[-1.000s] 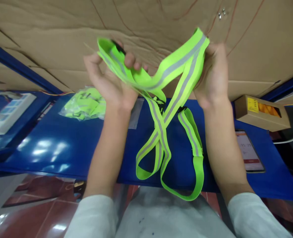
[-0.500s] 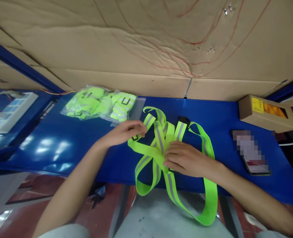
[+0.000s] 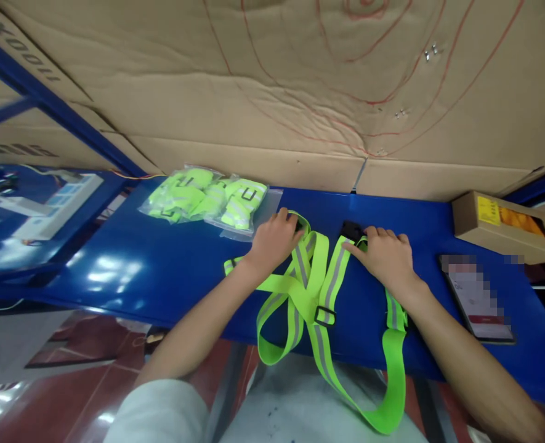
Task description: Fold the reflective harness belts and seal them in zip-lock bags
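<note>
A neon yellow-green reflective harness [image 3: 330,277] with grey stripes lies loosely spread on the blue table, one loop hanging over the front edge. My left hand [image 3: 276,241] grips the strap at the harness's upper left, its fingers curled over a dark part mostly hidden from view. At the upper right, my right hand [image 3: 389,258] closes around the strap beside a black plastic buckle [image 3: 352,230], thumb along the near side. A black slide adjuster [image 3: 324,315] sits lower on the middle strap.
Clear bags of folded reflective straps [image 3: 202,197] lie at the back left. A phone [image 3: 478,301] and a cardboard box [image 3: 507,224] with a yellow label are on the right. Cardboard sheeting [image 3: 272,123] stands behind the table, and a white power strip [image 3: 60,206] is at far left.
My left hand has moved up and right onto the upper left strap. My right hand has left the harness's middle and moved up and right to the black buckle. The view has shifted slightly.
</note>
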{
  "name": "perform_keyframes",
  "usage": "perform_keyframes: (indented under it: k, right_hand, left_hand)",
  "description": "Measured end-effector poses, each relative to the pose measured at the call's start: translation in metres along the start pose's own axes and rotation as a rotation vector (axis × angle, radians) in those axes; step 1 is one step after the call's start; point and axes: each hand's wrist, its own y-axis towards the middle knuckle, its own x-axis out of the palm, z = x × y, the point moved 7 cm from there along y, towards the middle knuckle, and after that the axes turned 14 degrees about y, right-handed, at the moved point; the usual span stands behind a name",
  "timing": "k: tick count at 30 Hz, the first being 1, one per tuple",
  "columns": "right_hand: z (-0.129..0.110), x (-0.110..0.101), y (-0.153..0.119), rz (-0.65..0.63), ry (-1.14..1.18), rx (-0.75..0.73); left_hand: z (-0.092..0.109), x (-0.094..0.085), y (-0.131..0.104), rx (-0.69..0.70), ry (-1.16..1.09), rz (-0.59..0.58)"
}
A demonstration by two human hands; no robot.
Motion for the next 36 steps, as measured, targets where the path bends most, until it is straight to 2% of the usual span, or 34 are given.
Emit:
perform_keyframes:
  k: [4, 9, 11, 14, 18, 20, 23, 26, 28, 29, 32, 36]
  right_hand:
    - [0.006, 0.012, -0.001, -0.065, 0.158, -0.065]
    - [0.013, 0.016, 0.003, -0.018, 0.648, -0.056]
    - [0.014, 0.017, 0.005, -0.04, 0.923, -0.001]
    - [0.01, 0.013, 0.004, -0.14, 1.279, 0.1]
    - [0.01, 0.009, 0.0, -0.311, 1.529, 0.263]
    - [0.014, 0.008, 0.0, -0.32, 1.636, 0.347]
    - [0.028, 0.002, 0.004, -0.202, 1.715, 0.454]
    - [0.046, -0.01, 0.009, -0.047, 1.762, 0.469]
    - [0.062, -0.024, 0.011, 0.121, 1.801, 0.453]
    - [0.071, -0.033, 0.01, 0.221, 1.808, 0.436]
    - [0.097, -0.062, 0.007, 0.473, 1.797, 0.335]
    - [0.125, -0.091, 0.014, 0.567, 1.808, 0.148]
  left_hand:
    - [-0.022, 0.014, -0.004, -0.032, -0.13, -0.061]
    - [-0.028, 0.018, -0.008, -0.022, -0.168, -0.06]
    - [-0.026, 0.019, -0.01, -0.015, -0.16, -0.078]
    - [-0.027, 0.017, -0.012, -0.014, -0.14, -0.103]
    - [-0.036, 0.017, -0.01, -0.019, -0.188, -0.11]
    - [-0.041, 0.019, -0.008, -0.015, -0.218, -0.116]
    - [-0.042, 0.022, -0.007, 0.013, -0.234, -0.12]
    - [-0.044, 0.021, -0.008, -0.007, -0.247, -0.082]
    - [-0.05, 0.018, -0.008, -0.049, -0.273, -0.031]
    - [-0.056, 0.015, -0.007, -0.076, -0.361, 0.021]
    - [-0.089, 0.003, -0.002, -0.168, -0.768, 0.241]
    - [-0.155, -0.011, -0.001, -0.361, -1.174, 0.534]
